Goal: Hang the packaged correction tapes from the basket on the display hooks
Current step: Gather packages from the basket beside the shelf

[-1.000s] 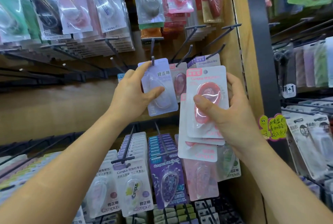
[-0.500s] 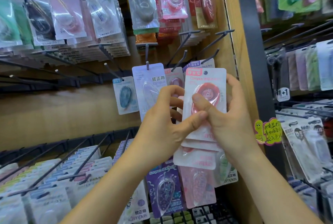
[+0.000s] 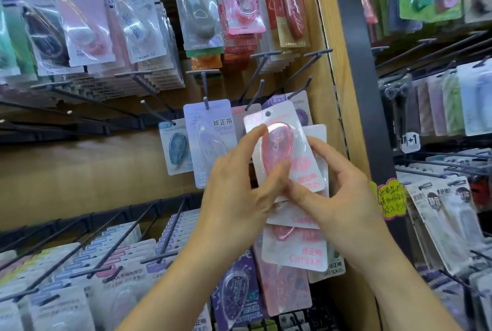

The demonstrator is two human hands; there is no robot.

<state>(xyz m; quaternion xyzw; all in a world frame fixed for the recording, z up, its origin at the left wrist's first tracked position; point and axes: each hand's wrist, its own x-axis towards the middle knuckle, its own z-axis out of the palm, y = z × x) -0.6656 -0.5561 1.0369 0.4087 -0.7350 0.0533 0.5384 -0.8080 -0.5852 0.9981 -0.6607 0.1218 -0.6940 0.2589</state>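
At centre frame, the left hand (image 3: 234,197) pinches the top pink correction tape pack (image 3: 303,168) by thumb and forefinger; the right hand (image 3: 343,203) grips the remaining stack (image 3: 295,251) beneath. Since the earlier frame the pack has tilted, lifting off the stack.

Neon handwritten note (image 3: 391,199), "+1" tag (image 3: 411,141)

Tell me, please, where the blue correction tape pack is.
The blue pack hangs centre-left in head view, hooked just left of the lilac pack.

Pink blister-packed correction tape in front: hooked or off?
Off: the pink tape pack shows an empty hang hole; left hand pinches it.
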